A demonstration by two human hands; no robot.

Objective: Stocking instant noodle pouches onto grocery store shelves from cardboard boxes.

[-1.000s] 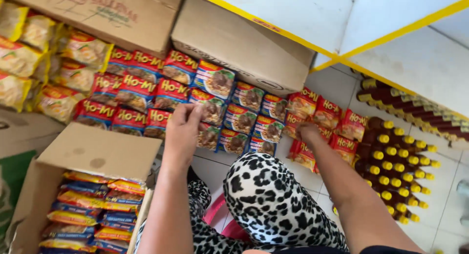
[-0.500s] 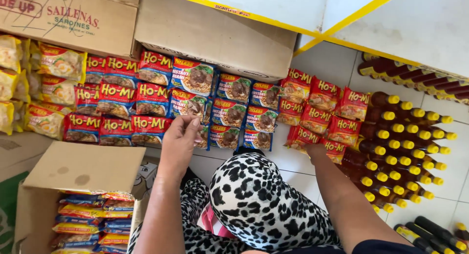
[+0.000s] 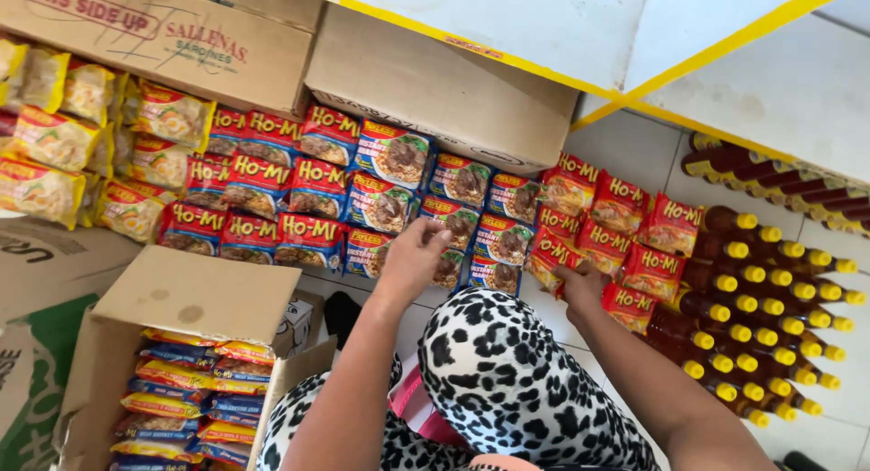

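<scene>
Rows of noodle packets lie on a white tiled floor. My left hand [image 3: 412,258] rests on the blue packets [image 3: 471,219] in the middle, fingers curled over their front edge. To the right, my right hand [image 3: 583,282] presses on the red-orange packets [image 3: 625,235], its fingers partly hidden under my black-and-white spotted knee [image 3: 507,380]. Red and blue packets [image 3: 272,186] fill the rows to the left. Whether either hand grips a packet is unclear.
An open cardboard box [image 3: 190,299] of stacked packets stands at lower left. Yellow packets [image 3: 63,136] lie far left. Two closed cartons [image 3: 426,81] sit behind the rows. Brown bottles with yellow caps [image 3: 761,290] crowd the right. A yellow-edged shelf [image 3: 634,36] hangs overhead.
The view has tipped down and closer. My left hand slid right from the red-blue packets onto the blue ones. My right hand moved a little left along the red-orange packets.
</scene>
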